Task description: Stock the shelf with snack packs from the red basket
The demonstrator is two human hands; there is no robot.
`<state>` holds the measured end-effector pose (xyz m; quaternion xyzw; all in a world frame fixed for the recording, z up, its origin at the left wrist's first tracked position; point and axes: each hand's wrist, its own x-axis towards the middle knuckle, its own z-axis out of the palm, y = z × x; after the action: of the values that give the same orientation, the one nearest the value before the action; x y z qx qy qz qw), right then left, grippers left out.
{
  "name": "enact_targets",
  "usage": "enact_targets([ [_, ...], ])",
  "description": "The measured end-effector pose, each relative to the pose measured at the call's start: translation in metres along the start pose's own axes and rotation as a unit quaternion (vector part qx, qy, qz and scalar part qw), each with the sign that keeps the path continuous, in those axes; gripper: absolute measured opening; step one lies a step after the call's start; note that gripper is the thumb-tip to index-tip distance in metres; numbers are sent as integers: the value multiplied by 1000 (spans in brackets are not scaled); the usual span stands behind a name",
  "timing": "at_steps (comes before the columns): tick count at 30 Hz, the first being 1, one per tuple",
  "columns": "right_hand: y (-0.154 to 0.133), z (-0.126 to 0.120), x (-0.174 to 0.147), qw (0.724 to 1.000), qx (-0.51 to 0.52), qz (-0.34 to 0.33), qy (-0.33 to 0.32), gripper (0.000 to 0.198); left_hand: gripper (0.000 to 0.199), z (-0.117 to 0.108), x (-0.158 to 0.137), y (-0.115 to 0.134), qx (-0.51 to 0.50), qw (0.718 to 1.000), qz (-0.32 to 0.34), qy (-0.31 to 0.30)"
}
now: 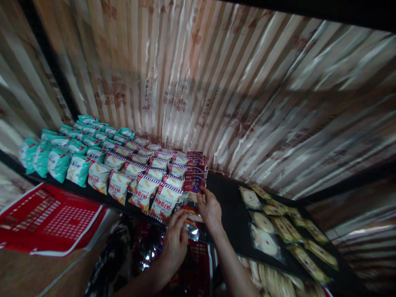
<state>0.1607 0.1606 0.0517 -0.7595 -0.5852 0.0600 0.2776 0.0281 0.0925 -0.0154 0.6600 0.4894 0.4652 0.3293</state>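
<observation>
A dark red and purple snack packet (192, 208) with a clear lower part lies at the front of a column of similar packets (194, 181) on the black shelf. My right hand (210, 209) is closed at its right edge, fingertips on its upper part. My left hand (175, 241) is lower, at the packet's left front edge, with fingers bent and the thumb near its clear end. Just left of it stands a white snack bag (163, 202) with a striped top edge, in rows of the same bags.
Teal snack bags (78, 169) fill the shelf's left end. On the right lie round white foods in clear packs (262, 222) and long yellow-green packets (309, 262). Corrugated sheeting covered in plastic (198, 82) rises behind. Red baskets (55, 218) stand below the shelf (227, 206).
</observation>
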Motion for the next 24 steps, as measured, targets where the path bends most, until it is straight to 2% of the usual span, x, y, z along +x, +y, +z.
enact_targets([
  [5,0,2,-4,999,-30,1,29,33,43,0,-2,-2,3,1000,10,2],
  [17,11,13,-11,996,42,-37,66,39,48,4,1,-8,53,997,50,17],
  [21,12,9,-26,990,100,-51,88,37,47,4,-1,-9,65,996,62,16],
  [24,10,0,-49,981,154,-52,107,36,44,-3,-2,-1,71,995,68,22],
])
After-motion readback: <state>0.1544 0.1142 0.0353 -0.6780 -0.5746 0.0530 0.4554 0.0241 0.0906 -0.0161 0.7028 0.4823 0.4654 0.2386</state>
